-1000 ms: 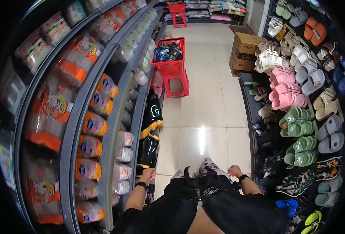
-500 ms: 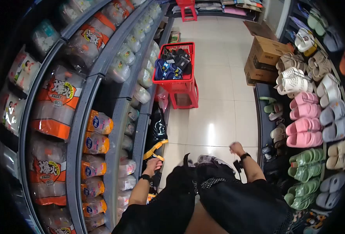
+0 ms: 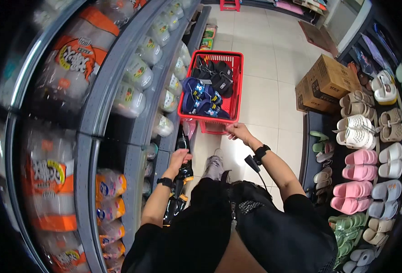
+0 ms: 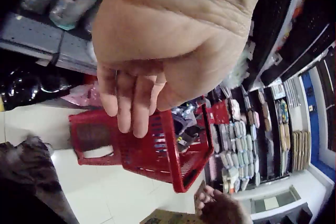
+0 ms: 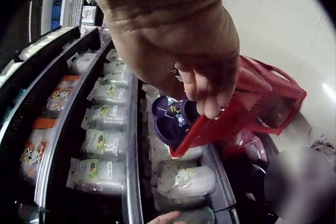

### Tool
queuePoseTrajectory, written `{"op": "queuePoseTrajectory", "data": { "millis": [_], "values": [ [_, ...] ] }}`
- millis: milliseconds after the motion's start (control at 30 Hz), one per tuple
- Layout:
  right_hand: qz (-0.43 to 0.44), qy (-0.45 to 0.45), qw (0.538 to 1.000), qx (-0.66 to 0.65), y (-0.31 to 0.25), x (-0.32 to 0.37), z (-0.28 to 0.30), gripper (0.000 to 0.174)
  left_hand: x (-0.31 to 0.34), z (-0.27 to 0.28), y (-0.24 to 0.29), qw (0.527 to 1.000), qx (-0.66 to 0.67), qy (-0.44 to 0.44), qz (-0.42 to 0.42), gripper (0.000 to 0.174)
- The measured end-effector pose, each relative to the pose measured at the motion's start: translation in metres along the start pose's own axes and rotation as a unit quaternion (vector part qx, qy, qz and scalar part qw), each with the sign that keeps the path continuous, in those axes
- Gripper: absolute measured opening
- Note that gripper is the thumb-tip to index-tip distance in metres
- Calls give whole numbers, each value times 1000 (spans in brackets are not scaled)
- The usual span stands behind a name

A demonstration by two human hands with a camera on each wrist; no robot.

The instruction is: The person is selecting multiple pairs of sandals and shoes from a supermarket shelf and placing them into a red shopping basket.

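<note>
A red basket (image 3: 236, 86) (image 4: 173, 155) (image 5: 247, 103) holding dark blue and black slippers (image 3: 203, 98) stands on a red stool (image 3: 211, 128) in the aisle ahead of me. My right hand (image 3: 237, 131) (image 5: 207, 87) reaches out to the basket's near right corner with its fingers loosely curled and nothing in them. Whether it touches the rim I cannot tell. My left hand (image 3: 181, 156) (image 4: 131, 98) hangs empty with relaxed fingers beside the lower edge of the left shelf, above a black bag (image 3: 182, 175).
Curved grey shelves (image 3: 105, 91) of packaged goods line the left side. Racks of slippers (image 3: 364, 159) fill the right, with cardboard boxes (image 3: 328, 82) on the floor beyond. Pale tiled floor (image 3: 260, 68) runs past the basket.
I have walked up the aisle, so the red basket is now close. My right hand rose and reached forward to its rim. My left hand came up beside the shelf.
</note>
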State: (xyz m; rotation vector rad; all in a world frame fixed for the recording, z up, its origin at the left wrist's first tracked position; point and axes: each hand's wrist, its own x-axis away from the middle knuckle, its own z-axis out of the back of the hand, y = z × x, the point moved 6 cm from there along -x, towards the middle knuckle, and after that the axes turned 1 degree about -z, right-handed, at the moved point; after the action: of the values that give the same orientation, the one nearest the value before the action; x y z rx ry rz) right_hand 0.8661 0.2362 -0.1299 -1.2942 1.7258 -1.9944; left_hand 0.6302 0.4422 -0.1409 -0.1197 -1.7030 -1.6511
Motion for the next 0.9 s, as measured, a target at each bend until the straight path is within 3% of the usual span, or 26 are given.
{"op": "queuePoseTrajectory", "data": {
  "millis": [200,267,300,400,500,567,600,667,767,833,900],
  "values": [
    [-48,38,998,-19,-31,-124,6,14,-121,-6,118,989,-44,-51,-130,29],
    [7,111,990,93,-33,-160,18,25,-155,-11,140,986,-85,-45,-139,32],
    [-81,112,981,133,-43,-158,18,41,-165,-14,150,979,-122,-39,-161,35],
    [-127,149,950,242,-4,-213,29,54,-180,-26,174,976,-93,-23,-193,40],
    [-198,109,972,58,23,-246,26,60,-197,-27,179,978,-108,-22,-176,46],
    [-260,105,959,-49,26,-252,22,61,-202,-27,183,975,-134,-29,-176,51],
    [-245,48,959,-131,38,-262,19,63,-205,-28,182,976,-134,-24,-170,51],
    [-240,19,941,-236,53,-274,15,55,-211,-31,179,981,-127,-7,-146,53],
    [-329,67,923,-187,38,-259,17,43,-214,-30,182,982,-142,15,-126,52],
    [-330,39,921,-204,30,-261,20,40,-227,-30,179,979,-163,23,-122,52],
    [-326,16,916,-232,33,-263,27,36,-244,-27,158,994,-48,58,-84,50]
  ]
}}
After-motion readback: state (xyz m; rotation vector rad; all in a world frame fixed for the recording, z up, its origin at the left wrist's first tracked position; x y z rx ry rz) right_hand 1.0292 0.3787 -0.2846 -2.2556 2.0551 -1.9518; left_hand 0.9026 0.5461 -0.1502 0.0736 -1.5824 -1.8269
